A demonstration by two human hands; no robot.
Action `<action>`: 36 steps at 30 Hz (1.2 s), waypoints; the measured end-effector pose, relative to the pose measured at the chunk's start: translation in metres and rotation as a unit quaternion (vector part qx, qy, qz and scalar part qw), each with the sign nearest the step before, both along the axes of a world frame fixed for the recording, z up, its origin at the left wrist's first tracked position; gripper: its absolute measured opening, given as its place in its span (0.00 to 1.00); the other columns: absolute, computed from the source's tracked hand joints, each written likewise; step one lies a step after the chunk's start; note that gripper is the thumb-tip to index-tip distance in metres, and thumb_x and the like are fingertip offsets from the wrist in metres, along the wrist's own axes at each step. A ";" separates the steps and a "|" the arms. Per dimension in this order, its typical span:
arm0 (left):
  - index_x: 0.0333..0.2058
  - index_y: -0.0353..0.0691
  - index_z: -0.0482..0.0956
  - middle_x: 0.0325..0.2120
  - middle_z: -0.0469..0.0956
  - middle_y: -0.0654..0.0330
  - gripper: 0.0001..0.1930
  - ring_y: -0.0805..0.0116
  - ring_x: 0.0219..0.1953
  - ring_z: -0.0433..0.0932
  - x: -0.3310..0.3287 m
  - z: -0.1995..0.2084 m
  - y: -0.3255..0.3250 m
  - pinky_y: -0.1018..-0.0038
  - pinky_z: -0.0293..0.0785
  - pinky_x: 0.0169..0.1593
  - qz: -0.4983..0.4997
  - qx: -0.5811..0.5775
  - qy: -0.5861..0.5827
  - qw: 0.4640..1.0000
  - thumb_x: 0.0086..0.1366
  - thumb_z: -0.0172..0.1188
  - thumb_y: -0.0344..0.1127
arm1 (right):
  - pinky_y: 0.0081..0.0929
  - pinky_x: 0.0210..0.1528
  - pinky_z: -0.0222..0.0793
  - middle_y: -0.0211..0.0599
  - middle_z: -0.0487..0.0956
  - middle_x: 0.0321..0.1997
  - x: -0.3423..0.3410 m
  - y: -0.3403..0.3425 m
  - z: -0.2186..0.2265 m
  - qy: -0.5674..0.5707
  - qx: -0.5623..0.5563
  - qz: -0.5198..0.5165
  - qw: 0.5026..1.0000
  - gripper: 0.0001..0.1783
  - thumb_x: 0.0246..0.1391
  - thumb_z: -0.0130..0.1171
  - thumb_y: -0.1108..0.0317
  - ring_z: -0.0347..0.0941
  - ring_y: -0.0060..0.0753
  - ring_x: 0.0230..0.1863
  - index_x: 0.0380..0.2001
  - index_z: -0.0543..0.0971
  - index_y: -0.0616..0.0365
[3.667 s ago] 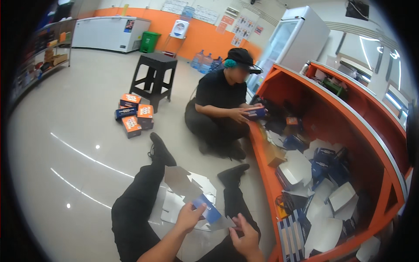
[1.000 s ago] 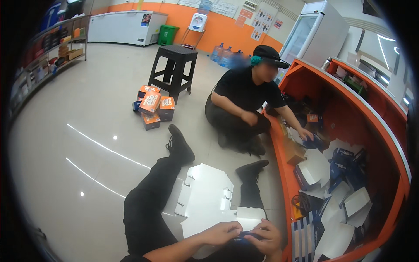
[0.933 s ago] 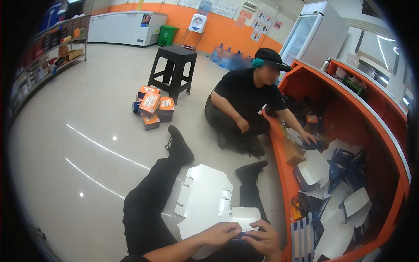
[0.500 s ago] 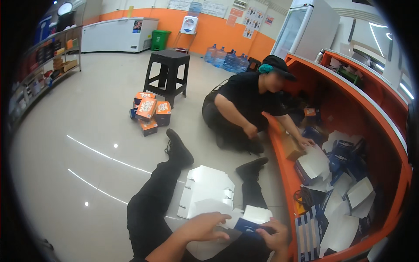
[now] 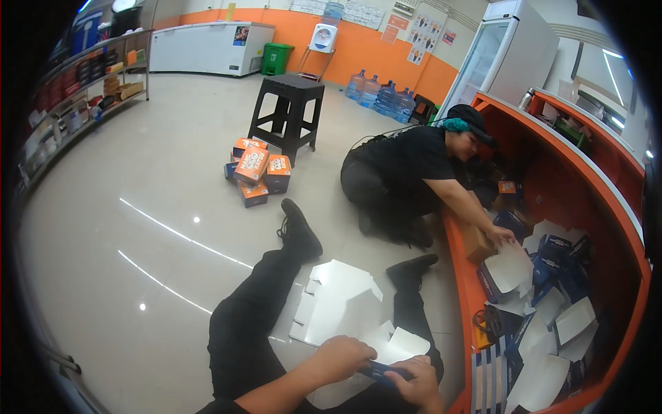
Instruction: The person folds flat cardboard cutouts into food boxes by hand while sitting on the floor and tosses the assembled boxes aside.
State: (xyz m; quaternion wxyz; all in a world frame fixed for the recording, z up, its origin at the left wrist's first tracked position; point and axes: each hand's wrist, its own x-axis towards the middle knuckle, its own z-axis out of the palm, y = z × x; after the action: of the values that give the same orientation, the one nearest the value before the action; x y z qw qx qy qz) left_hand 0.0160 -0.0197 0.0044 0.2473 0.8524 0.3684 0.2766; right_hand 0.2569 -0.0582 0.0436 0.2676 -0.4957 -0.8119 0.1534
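Nearer than the stool (image 5: pixel 295 84), the left hand's (image 5: pixel 345 355) fingertips are hard to make out, the right hand (image 5: pixel 417 379) hides part of the carton's (image 5: pixel 383 372) blue panel, and the right forearm gets clipped below! Right of the stool, one co-worker's (image 5: pixel 407 172) other arm is hidden. Left of it, the shelf's (image 5: pixel 147 69) goods blur into darkness; beyond it, the posters' (image 5: pixel 422 38) print is too tiny.

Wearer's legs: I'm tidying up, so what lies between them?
Flat white cardboard lies on the floor between left leg and right leg in the head view; nearer the body, the right hand holds a blue carton.
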 end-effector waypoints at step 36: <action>0.49 0.45 0.79 0.40 0.81 0.55 0.24 0.52 0.42 0.81 0.039 0.020 -0.018 0.61 0.77 0.44 0.020 0.032 -0.126 0.991 0.53 0.73 0.35 | 0.39 0.57 0.60 0.34 0.84 0.35 0.010 0.000 0.017 -0.019 -0.024 -0.010 0.999 0.11 0.51 0.71 0.62 0.77 0.39 0.40 0.37 0.84 0.52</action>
State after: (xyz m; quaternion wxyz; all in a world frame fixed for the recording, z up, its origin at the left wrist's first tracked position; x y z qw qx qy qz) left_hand 0.0550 -0.0375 0.0246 0.2587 0.8109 0.3417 0.3985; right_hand 0.2670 -0.0578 0.0603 0.2417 -0.5133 -0.8076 0.1608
